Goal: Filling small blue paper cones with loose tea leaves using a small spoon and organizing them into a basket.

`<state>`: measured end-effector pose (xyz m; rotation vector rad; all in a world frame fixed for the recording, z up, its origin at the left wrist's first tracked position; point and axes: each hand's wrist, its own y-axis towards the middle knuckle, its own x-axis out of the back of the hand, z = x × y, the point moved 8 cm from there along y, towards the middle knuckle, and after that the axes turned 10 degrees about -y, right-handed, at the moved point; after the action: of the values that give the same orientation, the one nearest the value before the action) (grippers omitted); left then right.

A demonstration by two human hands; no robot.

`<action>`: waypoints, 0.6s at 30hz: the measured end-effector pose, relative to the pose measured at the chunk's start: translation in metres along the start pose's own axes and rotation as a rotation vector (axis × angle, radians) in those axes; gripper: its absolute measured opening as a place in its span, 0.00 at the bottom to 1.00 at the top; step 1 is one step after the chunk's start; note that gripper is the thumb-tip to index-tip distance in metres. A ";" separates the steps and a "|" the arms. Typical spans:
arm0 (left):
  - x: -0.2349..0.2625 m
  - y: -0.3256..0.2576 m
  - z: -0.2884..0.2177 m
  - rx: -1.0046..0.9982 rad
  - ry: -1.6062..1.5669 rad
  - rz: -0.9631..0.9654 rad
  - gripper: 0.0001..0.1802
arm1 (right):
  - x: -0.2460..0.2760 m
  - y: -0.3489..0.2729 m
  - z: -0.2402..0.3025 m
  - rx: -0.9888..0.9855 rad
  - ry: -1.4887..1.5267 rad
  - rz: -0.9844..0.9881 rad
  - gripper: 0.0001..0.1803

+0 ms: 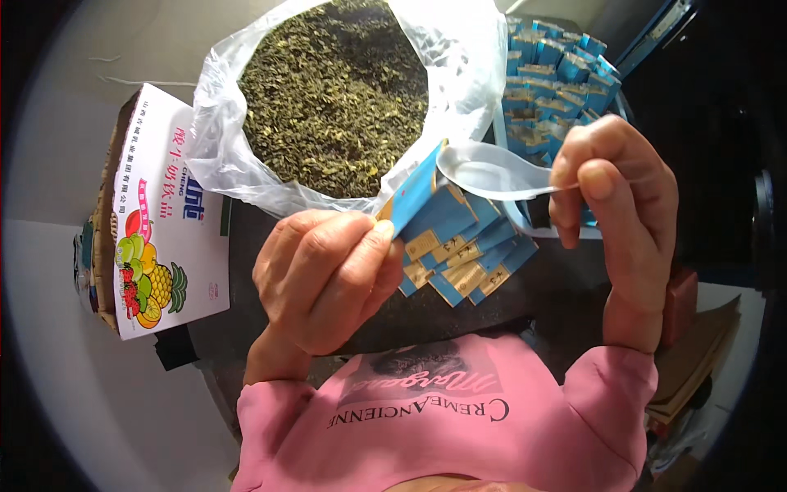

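My left hand point(324, 275) pinches a small blue packet point(416, 193) by its lower end, its upper end tilted to the right. Between the thumb and fingers of my right hand point(619, 184) is the handle of a translucent plastic spoon point(492, 176). The spoon's bowl is at the upper end of the packet and looks empty or nearly so. Under the spoon and packet lies a loose pile of blue and gold packets point(463, 266). Beyond my left hand, dried tea leaves point(336, 98) fill a clear plastic bag point(220, 131) with its mouth spread wide.
At the far right a pale plastic bin point(500, 135) holds many upright blue packets point(557, 78) in rows. A white carton point(184, 271) with printed fruit stands on the left. Brown cardboard point(697, 357) and a reddish box point(679, 307) are near my right elbow.
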<state>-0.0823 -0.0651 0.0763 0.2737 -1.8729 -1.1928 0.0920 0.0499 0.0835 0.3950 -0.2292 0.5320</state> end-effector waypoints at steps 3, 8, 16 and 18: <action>0.009 0.008 0.011 -0.016 0.044 -0.037 0.09 | 0.001 0.021 0.009 0.048 0.010 0.032 0.19; 0.016 0.020 0.027 -0.051 0.114 -0.087 0.10 | 0.001 0.048 0.008 0.043 -0.036 0.063 0.16; -0.009 0.025 0.078 -0.014 -0.060 -0.014 0.14 | -0.045 0.094 -0.001 0.051 -0.075 0.271 0.12; -0.019 0.021 0.116 0.069 -0.289 -0.124 0.15 | -0.057 0.109 -0.012 0.043 -0.094 0.298 0.13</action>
<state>-0.1545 0.0295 0.0642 0.2703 -2.1769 -1.3085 -0.0125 0.1159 0.0878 0.4315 -0.3715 0.8135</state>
